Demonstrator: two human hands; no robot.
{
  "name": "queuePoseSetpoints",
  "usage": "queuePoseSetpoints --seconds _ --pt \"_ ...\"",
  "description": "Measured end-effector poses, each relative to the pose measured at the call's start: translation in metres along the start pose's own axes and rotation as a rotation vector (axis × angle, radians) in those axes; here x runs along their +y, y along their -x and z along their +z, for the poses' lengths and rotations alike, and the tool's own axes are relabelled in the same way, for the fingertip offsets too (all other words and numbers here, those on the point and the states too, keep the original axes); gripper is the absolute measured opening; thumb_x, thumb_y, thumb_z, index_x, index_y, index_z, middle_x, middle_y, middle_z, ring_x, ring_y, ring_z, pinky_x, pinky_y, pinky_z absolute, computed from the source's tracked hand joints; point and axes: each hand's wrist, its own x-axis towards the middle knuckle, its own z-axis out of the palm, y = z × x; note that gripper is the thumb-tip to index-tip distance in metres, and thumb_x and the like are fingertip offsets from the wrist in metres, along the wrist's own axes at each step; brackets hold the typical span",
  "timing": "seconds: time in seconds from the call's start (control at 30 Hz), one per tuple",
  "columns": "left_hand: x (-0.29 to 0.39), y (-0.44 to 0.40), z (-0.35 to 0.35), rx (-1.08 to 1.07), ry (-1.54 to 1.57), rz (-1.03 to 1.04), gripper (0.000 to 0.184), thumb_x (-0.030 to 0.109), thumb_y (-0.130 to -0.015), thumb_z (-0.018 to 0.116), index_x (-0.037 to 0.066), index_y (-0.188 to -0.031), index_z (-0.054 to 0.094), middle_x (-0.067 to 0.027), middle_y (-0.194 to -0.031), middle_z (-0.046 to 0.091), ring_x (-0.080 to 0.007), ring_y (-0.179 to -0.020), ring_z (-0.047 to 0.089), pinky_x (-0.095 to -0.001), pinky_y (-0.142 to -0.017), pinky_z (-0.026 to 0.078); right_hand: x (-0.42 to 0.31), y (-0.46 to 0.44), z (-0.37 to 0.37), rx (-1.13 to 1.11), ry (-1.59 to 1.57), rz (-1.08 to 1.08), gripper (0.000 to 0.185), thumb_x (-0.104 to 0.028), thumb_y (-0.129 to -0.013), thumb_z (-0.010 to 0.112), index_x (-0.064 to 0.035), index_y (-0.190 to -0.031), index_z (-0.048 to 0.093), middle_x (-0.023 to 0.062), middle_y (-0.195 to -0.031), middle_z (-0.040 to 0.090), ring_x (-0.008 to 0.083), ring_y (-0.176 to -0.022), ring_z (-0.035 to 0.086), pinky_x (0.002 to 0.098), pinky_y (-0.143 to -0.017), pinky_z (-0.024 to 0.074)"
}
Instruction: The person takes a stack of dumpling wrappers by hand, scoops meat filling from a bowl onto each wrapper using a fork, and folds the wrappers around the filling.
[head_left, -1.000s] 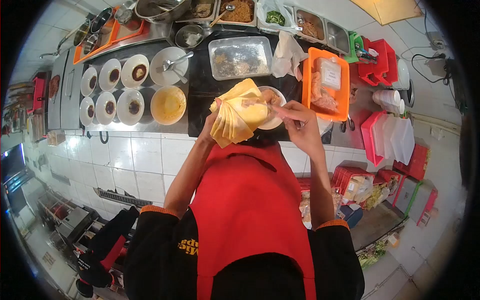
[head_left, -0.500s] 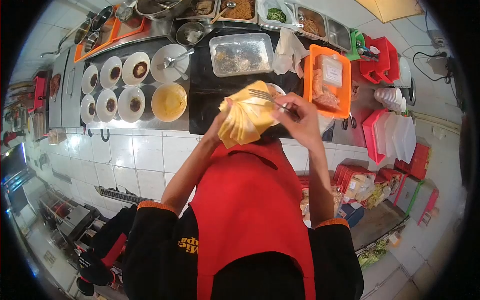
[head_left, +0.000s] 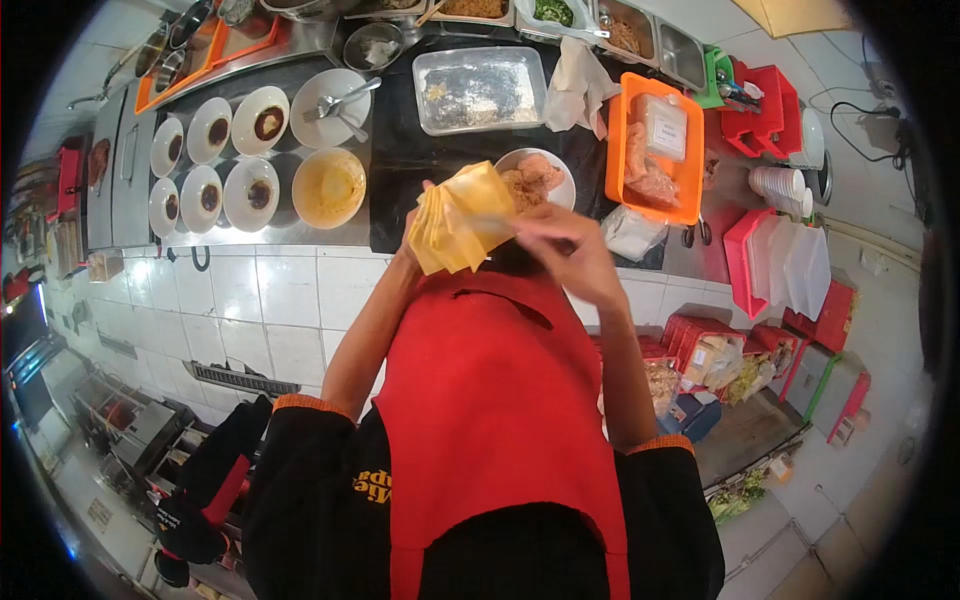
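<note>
My left hand (head_left: 411, 238) grips a fanned stack of yellow dough wrappers (head_left: 455, 228) from its left side. In my right hand (head_left: 575, 252) is a fork (head_left: 488, 223), blurred by motion, its head lying over the top wrapper. Whether the fork carries any filling cannot be made out. Just behind the wrappers stands a white bowl (head_left: 569, 192), partly covered by them and my right hand. It holds a pinkish, minced-looking filling (head_left: 540, 173). A clear rectangular tray (head_left: 480, 92) dusted with white powder is farther back on the dark counter.
White bowls (head_left: 262, 120) with dark sauce stand in two rows at left, beside a yellow-stained bowl (head_left: 330, 190). A bowl with cutlery (head_left: 318, 95) is behind it. At right sit an orange tray (head_left: 683, 205) of raw meat and red bins (head_left: 765, 110). Another person (head_left: 200, 510) is at lower left.
My right hand has lowered toward me, and the fork has come down across the wrappers. The stack has shifted slightly left, leaving more of the filling bowl visible.
</note>
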Motion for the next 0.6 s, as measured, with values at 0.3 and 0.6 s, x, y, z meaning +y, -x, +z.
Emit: queuePoseSetpoints --seconds 0.3,0.6 --pt "-0.004 0.013 -0.081 0.069 0.059 -0.031 0.075 0.063 -0.100 0.041 0.008 -0.151 0.041 -0.0171 -0.147 0.051 -0.0364 -0.133 0.052 -0.0525 -0.111 0.042 0.114 0.012 -0.022 0.202 0.861 0.309 0.013 -0.015 -0.088 0.068 -0.0087 -0.096 0.076 0.0147 -0.091 0.070 0.0372 -0.088 0.067 0.0471 -0.074 0.0514" --pt "-0.005 0.005 -0.081 0.043 0.094 -0.060 0.070 0.058 -0.101 0.042 0.006 -0.149 0.043 -0.0177 -0.144 0.054 -0.0358 -0.130 0.055 -0.0521 -0.110 0.044 0.112 0.012 -0.028 0.073 0.789 0.401 0.013 -0.015 -0.085 0.069 -0.0136 -0.094 0.079 0.0127 -0.093 0.073 0.0356 -0.088 0.069 0.0471 -0.075 0.0536"
